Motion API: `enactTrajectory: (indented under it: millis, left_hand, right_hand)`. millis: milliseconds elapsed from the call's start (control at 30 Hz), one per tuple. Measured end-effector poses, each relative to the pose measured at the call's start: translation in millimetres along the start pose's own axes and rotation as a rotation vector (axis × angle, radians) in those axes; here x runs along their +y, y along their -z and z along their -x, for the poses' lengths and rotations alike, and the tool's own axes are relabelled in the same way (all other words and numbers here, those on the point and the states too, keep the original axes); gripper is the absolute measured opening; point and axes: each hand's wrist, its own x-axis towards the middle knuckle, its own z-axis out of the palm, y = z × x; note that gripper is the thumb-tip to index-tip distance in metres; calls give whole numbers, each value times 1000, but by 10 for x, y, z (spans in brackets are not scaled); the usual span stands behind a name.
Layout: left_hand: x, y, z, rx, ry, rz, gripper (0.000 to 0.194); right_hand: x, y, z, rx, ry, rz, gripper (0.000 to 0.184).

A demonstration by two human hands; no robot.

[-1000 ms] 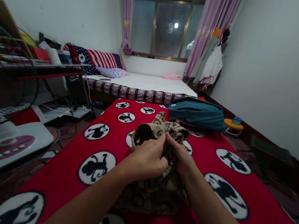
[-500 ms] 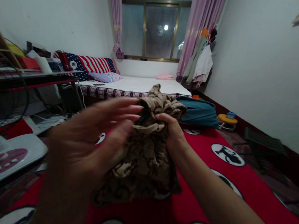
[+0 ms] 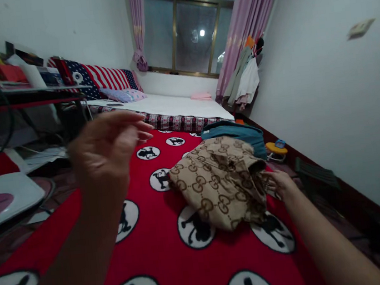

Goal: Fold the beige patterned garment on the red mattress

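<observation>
A tan garment point(image 3: 211, 176) with a brown interlocking-letter pattern lies bunched on the red blanket point(image 3: 176, 263), right of the middle. What kind of garment it is, I cannot tell. My right hand point(image 3: 280, 185) is at its right edge, fingers closed on a fold of the cloth near a dark opening. Away to the left, my left hand point(image 3: 108, 145) is raised above the blanket, fingers bent and apart from the thumb, holding nothing. A folded teal cloth item point(image 3: 240, 132) lies just behind the tan garment.
Behind stands a bed point(image 3: 172, 103) with a white cover. A cluttered desk point(image 3: 29, 92) and a white-and-purple plastic seat point(image 3: 7, 200) are on the left. To the right are a yellow stool point(image 3: 276, 149) and a dark folding stool point(image 3: 317, 173).
The tan garment has gone from being held up in the middle to lying on the blanket farther right. My right hand moved right with it; my left hand drew away leftward.
</observation>
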Motion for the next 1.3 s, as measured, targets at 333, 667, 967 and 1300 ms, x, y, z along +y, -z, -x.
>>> enactTrajectory:
  millis: [333,667,967,1300]
  left_hand:
    - [-1319,-1087,-127,-320,196,-219,59]
    - [-1079,-1019,19,-395,415,316,69]
    - [-696,-646,403,-610,39,-139,75]
    - [-216,-280,23,-1202,-105,-757,47]
  right_hand:
    - [244,48,428,-159,235,390,88]
    - [289,29,465,-213,156,291,90]
    - [132,-93,492,-366,299,188,66]
    - [-34,85,213,-108,676,529,42]
